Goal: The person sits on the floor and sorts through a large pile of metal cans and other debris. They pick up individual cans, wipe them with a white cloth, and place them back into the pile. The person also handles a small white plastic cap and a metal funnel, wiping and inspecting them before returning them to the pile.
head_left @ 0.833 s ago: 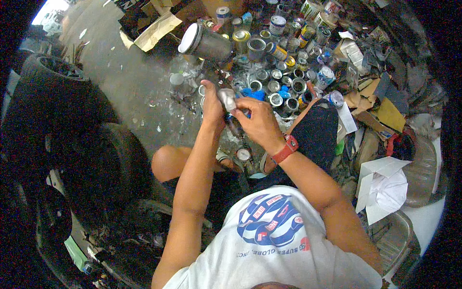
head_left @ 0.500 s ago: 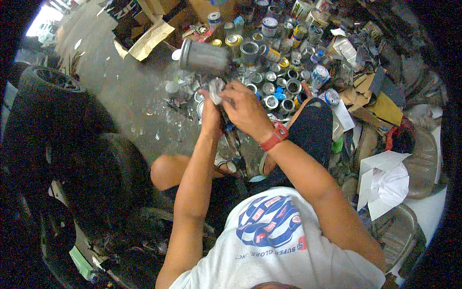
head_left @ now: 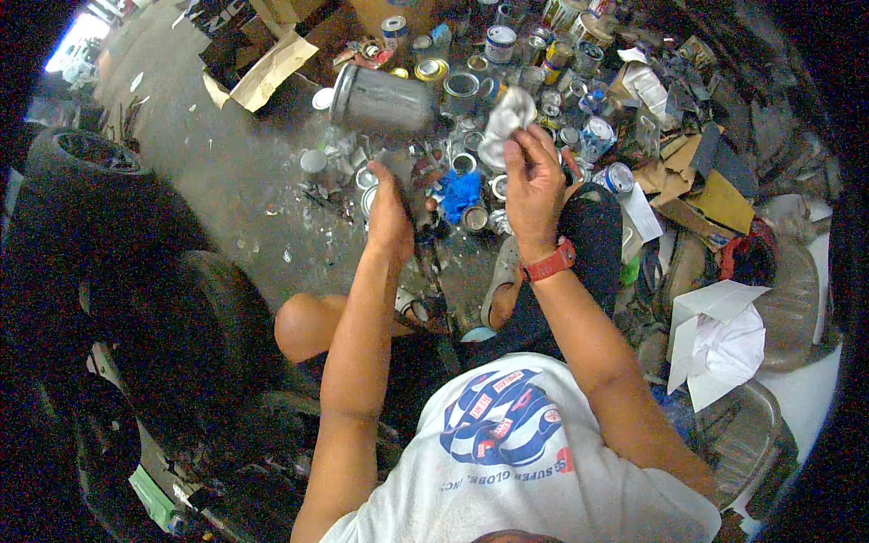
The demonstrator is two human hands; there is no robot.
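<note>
My right hand [head_left: 534, 185], with a red watch on its wrist, pinches a crumpled white rag [head_left: 509, 125] between thumb and fingers, above the cans. To its left my left hand [head_left: 391, 215] is closed, thumb up, its fingers mostly hidden on the far side. Just beyond the thumb, a blurred grey cylindrical cup [head_left: 380, 101] lies sideways in the air; it seems joined to what that hand grips, though the joint cannot be made out. Between the hands, lower down, a bright blue crumpled cloth [head_left: 460, 195] rests among the cans.
Several paint cans [head_left: 500, 43] and lidless tins crowd the floor ahead. Torn cardboard [head_left: 272, 72] lies at the far left, with a tyre [head_left: 86, 181] nearer. On the right are cardboard scraps [head_left: 701, 199] and a white box [head_left: 720, 339] with white paper or cloth inside.
My right hand has drawn away to the right with the white rag, which was against my left hand. The blue cloth has come into view. My left hand and the grey cup have barely moved.
</note>
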